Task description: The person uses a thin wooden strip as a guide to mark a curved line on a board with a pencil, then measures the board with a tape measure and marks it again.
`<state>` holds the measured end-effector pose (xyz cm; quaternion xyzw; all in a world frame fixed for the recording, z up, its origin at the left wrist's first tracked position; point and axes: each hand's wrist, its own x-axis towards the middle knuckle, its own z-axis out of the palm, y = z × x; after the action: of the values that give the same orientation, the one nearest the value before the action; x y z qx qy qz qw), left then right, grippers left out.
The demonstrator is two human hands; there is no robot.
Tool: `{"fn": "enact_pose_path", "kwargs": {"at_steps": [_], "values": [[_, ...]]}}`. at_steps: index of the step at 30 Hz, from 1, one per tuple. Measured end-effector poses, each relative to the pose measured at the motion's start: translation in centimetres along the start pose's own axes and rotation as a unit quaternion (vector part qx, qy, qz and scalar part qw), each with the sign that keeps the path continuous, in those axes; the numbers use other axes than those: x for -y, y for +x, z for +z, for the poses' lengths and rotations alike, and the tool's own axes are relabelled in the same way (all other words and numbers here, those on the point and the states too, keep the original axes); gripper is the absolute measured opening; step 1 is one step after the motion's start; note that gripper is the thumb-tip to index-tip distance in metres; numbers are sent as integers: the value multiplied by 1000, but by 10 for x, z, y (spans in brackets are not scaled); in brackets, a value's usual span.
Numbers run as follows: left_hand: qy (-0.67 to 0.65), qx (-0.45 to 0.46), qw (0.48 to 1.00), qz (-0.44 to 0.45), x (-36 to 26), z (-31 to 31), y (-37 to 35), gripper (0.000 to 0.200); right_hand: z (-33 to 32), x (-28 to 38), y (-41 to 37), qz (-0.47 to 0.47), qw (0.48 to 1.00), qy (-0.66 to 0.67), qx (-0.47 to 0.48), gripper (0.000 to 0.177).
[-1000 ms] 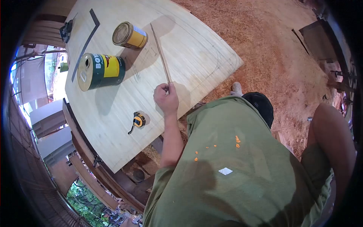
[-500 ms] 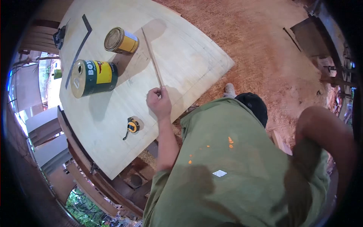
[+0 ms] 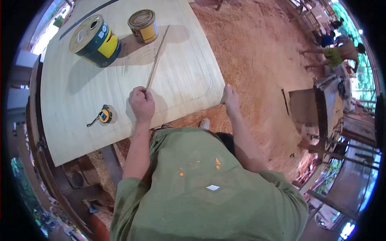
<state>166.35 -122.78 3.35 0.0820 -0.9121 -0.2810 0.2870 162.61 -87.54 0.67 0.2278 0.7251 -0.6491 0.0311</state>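
My left hand (image 3: 142, 103) is closed round the near end of a thin wooden stick (image 3: 158, 58), which points away across a pale plywood sheet (image 3: 177, 84). At the sheet's right corner is my right hand (image 3: 230, 100), its fingers against the edge; whether it grips the edge is hard to tell. A yellow and black tape measure (image 3: 105, 116) lies left of my left hand. Farther back stand a large green and yellow can (image 3: 96, 42) and a smaller yellow-labelled can (image 3: 143, 27). Behind them lies a dark flat strip (image 3: 86, 17).
Reddish, sawdust-covered ground (image 3: 257, 60) stretches to the right of the sheet. Other people (image 3: 341, 54) are at the far upper right. A wooden bench or box (image 3: 321, 106) stands at the right, with timber beams around it.
My right hand has come from the far right side to the sheet's right corner. The view has turned, and people now show at the upper right. My left hand still holds the stick.
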Motion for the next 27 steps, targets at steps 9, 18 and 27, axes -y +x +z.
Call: {"fn": "enact_pose_path", "kwargs": {"at_steps": [9,18,27], "values": [[86,-60,994,-42,-2,3,-3,3,-17,27,-6,90,987,28,128,48],[149,-65,983,-84,-4,5,-3,7,-24,8,10,76,980,40,181,43],[225,-43,971,-68,0,10,3,22,-35,9,26,58,965,8,256,43]]}}
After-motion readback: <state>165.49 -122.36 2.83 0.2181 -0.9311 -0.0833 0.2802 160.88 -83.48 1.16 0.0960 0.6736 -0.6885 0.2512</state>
